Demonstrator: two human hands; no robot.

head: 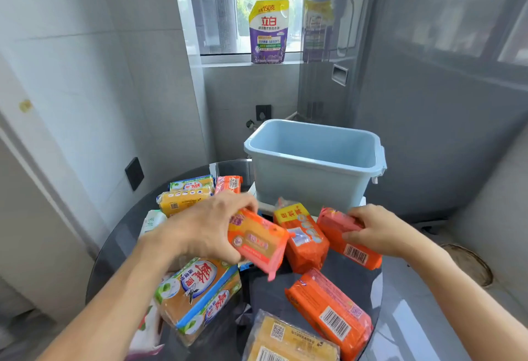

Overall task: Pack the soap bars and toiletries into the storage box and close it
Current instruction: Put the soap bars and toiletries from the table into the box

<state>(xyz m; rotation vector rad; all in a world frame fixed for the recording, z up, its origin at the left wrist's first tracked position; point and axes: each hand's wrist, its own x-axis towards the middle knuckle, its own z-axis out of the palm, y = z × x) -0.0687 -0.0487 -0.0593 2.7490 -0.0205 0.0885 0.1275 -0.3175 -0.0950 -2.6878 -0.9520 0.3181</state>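
Gray tiles surround your round tabletop (120,235). Your left hand (204,225) fingers grip a pink soap bar (257,242); your right hand (383,230) fingers grip another (347,239). Next, I think, lift both toward one o'clock into the empty blue box (314,166).

A detergent pouch (268,32) stood upright on the windowsill (228,60), beside a grey washing machine (400,89); wall tiles looked grey.

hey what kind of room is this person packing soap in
Probably a home laundry or utility nook: grey tiled walls, a grey laundry-type appliance beside the table, and a detergent refill pouch standing on the window sill.
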